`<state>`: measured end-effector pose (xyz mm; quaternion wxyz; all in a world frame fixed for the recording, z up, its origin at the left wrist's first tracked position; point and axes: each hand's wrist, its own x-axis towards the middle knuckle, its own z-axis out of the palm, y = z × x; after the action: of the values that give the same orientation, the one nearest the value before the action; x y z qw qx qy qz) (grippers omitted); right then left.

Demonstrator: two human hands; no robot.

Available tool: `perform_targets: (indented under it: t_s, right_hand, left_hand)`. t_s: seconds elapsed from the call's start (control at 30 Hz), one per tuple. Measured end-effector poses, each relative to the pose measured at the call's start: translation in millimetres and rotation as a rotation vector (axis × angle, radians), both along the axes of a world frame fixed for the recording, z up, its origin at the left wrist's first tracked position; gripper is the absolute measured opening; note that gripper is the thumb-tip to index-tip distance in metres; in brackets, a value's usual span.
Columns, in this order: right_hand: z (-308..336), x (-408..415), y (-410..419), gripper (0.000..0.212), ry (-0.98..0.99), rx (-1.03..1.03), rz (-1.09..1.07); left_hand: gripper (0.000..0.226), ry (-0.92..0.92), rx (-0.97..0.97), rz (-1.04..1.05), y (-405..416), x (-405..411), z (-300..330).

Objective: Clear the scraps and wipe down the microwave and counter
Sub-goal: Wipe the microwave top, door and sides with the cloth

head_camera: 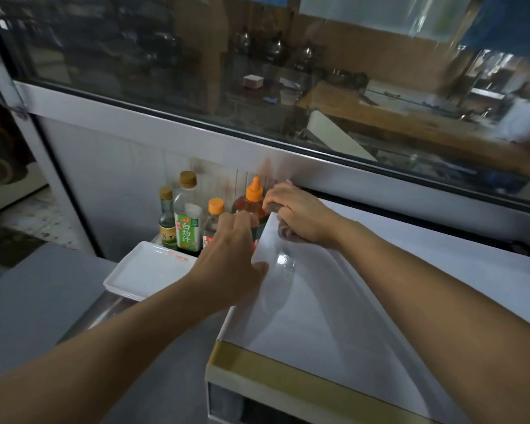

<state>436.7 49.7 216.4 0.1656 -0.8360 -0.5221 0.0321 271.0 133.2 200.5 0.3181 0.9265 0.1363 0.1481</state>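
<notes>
Grey counter (28, 301) at left; stacked white trays (141, 270) are set on it, sauce bottles (185, 218) lined up behind. Left hand (233, 258) is braced on the white microwave (364, 301) top's left edge, fingers (242, 221) loosely curled, nothing held. Right hand (300, 212) is closed round a crumpled brownish cloth (283, 231), pressed at the top's back-left corner.

Bottles (193, 215) left of microwave (364, 301), tray (141, 270) before bottles, window (257, 71) behind.
</notes>
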Motion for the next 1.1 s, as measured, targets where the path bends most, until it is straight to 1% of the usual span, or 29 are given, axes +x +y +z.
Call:
perform_targets:
  t_s: [0.13,0.23,0.3,0.37,0.4,0.47,0.53,0.6,0.67,0.77,0.83,0.93,0.97,1.0,1.1]
  right_hand:
    - [3.5,-61.6,-22.9,0.022,0.059,0.053,0.143]
    - [-1.5,-98.9,-58.3,0.037,0.036,0.091,0.202]
    - [-5.0,-105.7,-79.8,0.046,0.015,0.101,0.246]
    - [-1.9,-92.8,-87.4,0.051,0.021,0.078,0.256]
    - [-1.1,-80.2,-87.0,0.052,0.008,0.058,0.235]
    - [0.5,-49.9,-86.9,0.047,0.011,0.039,0.105]
    - [0.4,-26.6,-90.7,0.046,0.041,0.021,-0.080]
    - [-0.7,-23.6,-91.5,0.043,0.026,0.016,-0.187]
    - [3.7,-44.9,-94.4,0.040,-0.009,0.038,-0.178]
    - [0.7,-101.8,-128.2,0.045,-0.065,0.058,0.049]
    - [-7.2,-130.5,-162.5,0.047,-0.072,0.059,0.119]
    - [-2.8,-122.7,-183.6,0.047,0.041,0.095,0.193]
    - [-1.1,-108.9,-185.4,0.046,0.063,0.086,0.182]
    - [-0.1,-91.9,-186.3,0.043,0.054,0.057,0.126]
    - [-2.3,-36.9,-197.1,0.039,0.045,0.043,-0.120]
  left_hand:
    - [0.046,-0.026,0.030,-0.036,5.4,-18.8,-0.9]
    - [0.042,-0.040,0.022,-0.053,8.9,-30.3,-1.9]
    - [0.042,-0.034,0.012,-0.060,7.8,-34.2,-3.7]
    - [0.040,-0.018,-0.023,-0.043,3.5,-36.2,-4.0]
    - [0.036,-0.010,-0.032,-0.037,0.5,-36.7,-3.8]
    - [0.026,0.004,-0.016,-0.042,-6.8,-37.0,-4.4]
    - [0.024,0.017,0.015,-0.039,-12.5,-37.0,-5.4]
    - [0.027,0.036,0.047,-0.021,-15.5,-36.8,-5.4]
    - [0.032,0.061,0.077,0.000,-17.6,-35.6,-4.0]
    - [0.031,0.055,0.139,0.027,-19.2,-32.2,-2.7]
    - [0.025,0.038,0.176,0.032,-20.0,-31.0,-4.0]
    - [0.019,0.001,0.232,0.013,-18.5,-29.6,-6.4]
    - [0.018,-0.013,0.246,0.008,-18.0,-29.1,-6.5]
    - [0.017,-0.019,0.259,0.012,-18.3,-29.4,-6.2]
    - [0.015,-0.008,0.304,0.035,-22.2,-31.5,-5.2]
